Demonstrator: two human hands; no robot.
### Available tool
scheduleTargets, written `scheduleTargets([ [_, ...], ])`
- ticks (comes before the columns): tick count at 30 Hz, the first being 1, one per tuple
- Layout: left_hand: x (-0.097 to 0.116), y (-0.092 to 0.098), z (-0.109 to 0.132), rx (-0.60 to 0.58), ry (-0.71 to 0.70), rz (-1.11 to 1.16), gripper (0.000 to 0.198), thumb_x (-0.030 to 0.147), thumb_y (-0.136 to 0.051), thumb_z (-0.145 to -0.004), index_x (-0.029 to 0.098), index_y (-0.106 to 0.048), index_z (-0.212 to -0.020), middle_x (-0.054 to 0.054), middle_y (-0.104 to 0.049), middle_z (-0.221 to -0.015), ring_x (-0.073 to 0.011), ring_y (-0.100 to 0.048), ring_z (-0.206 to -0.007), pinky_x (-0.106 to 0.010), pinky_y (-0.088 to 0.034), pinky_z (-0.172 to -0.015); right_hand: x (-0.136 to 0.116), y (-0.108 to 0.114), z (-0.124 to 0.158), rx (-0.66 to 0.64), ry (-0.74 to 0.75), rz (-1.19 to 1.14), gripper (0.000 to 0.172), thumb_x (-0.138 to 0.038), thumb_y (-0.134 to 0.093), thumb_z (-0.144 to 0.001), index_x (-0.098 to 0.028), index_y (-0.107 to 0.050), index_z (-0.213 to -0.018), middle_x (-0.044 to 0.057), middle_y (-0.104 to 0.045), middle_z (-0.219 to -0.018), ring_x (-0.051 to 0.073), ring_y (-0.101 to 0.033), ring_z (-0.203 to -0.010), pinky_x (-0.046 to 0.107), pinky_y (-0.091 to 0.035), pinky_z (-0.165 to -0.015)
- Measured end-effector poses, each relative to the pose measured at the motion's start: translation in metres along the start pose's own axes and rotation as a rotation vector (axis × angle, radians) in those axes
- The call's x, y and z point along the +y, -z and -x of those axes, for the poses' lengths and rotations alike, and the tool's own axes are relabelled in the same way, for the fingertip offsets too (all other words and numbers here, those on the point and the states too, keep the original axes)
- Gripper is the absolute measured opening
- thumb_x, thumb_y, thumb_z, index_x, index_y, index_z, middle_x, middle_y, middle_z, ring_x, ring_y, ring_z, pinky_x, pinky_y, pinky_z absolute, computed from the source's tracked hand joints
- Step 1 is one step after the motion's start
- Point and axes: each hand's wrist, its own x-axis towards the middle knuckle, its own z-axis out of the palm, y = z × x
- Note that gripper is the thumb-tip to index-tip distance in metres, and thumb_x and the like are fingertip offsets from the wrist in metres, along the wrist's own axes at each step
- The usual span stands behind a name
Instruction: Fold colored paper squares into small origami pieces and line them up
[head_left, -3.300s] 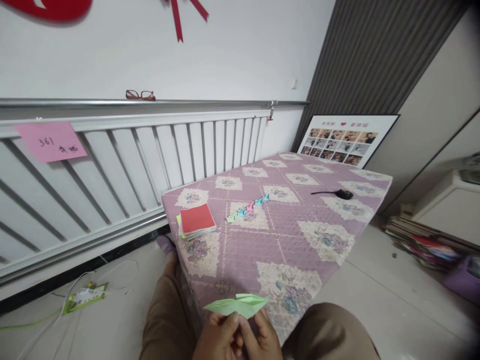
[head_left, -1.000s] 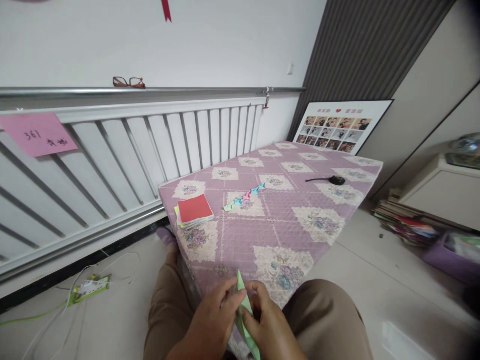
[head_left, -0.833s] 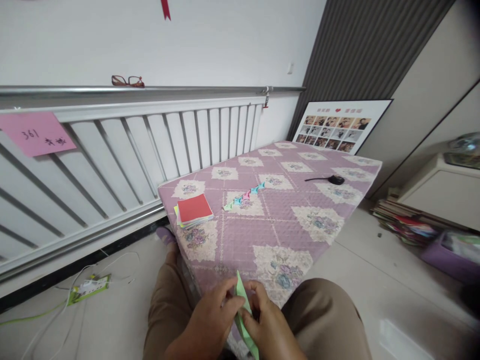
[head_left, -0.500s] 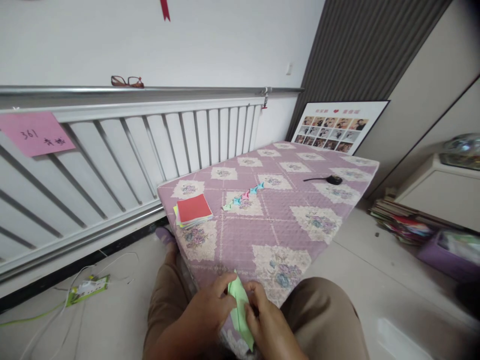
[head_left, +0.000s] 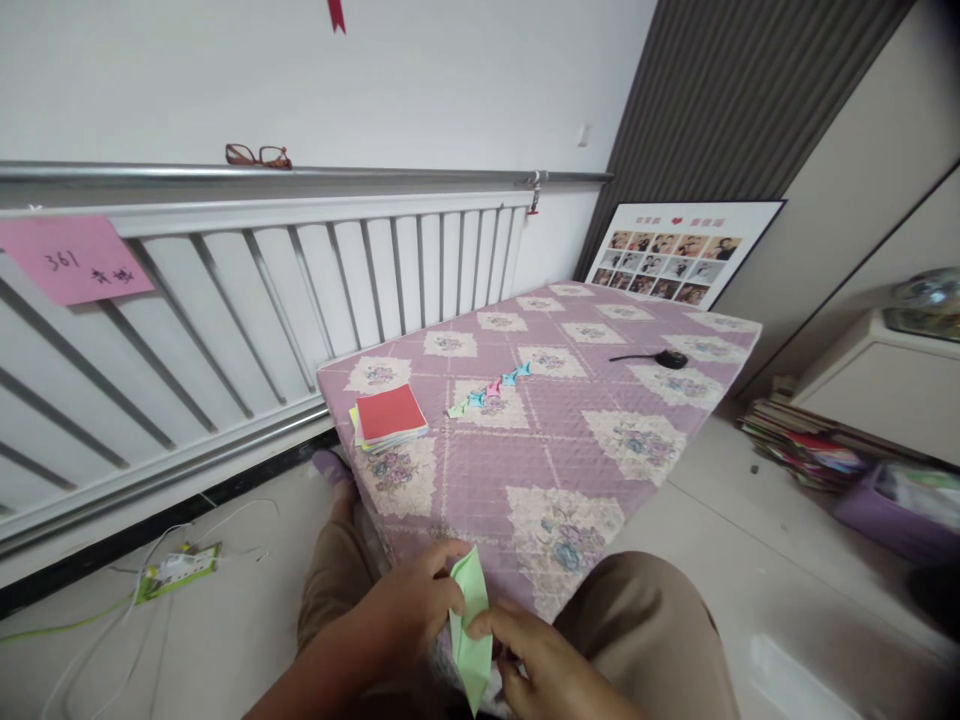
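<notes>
A folded sheet of light green paper [head_left: 472, 650] is held over the near edge of the table, long and narrow with pointed ends. My left hand [head_left: 420, 600] pinches its left side, fingers closed on the upper part. From the right, my right hand [head_left: 529, 645] grips the paper's other side, its thumb pressed on the middle. Farther up the cloth lies a slanting row of small folded paper pieces [head_left: 493, 388] in green, blue and pink. A stack of coloured paper sheets [head_left: 391, 416], red on top, sits near the table's left edge.
A purple flowered cloth covers the table [head_left: 517, 470]. A black object with a thin tail [head_left: 670, 359] lies toward the far right. Beside the left edge stands a white radiator [head_left: 352, 270]; a power strip with cables [head_left: 178, 572] is on the floor.
The green paper has turned a little and shows more of its face. My right thumb has moved up onto its middle, and my left fingers have shifted slightly left.
</notes>
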Motion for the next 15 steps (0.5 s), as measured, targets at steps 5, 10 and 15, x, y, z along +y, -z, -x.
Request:
scheduleTargets([
  [5, 0.003, 0.014, 0.002, -0.099, -0.103, -0.086, 0.034, -0.003, -0.046, -0.069, 0.020, -0.066, -0.085, -0.004, -0.047, -0.132, -0.0144, -0.059, -0.090, -0.028, -0.047, -0.085, -0.002, -0.004, -0.006, 0.034, 0.093, -0.035, 0.038, -0.001, -0.045, -0.067, -0.024, -0.062, -0.092, 0.000, -0.064, -0.096, 0.013, -0.059, -0.090, 0.022, -0.043, -0.080],
  [10, 0.006, 0.021, 0.001, -0.106, -0.122, 0.008, 0.035, -0.007, -0.046, -0.067, 0.019, -0.065, -0.083, -0.003, -0.049, -0.126, -0.0136, -0.058, -0.094, -0.027, -0.045, -0.088, -0.008, -0.001, -0.010, 0.145, -0.055, -0.036, 0.016, -0.017, -0.050, -0.076, -0.023, -0.064, -0.081, -0.002, -0.063, -0.082, 0.015, -0.057, -0.078, 0.022, -0.043, -0.067],
  [15, 0.008, 0.031, -0.003, -0.127, -0.166, 0.115, 0.028, -0.004, -0.051, -0.071, 0.019, -0.065, -0.081, -0.005, -0.048, -0.127, -0.0167, -0.055, -0.107, -0.030, -0.043, -0.093, -0.019, 0.010, -0.008, 0.162, -0.123, -0.003, 0.021, -0.017, -0.052, -0.074, -0.027, -0.064, -0.088, -0.003, -0.064, -0.084, 0.014, -0.057, -0.071, 0.021, -0.043, -0.063],
])
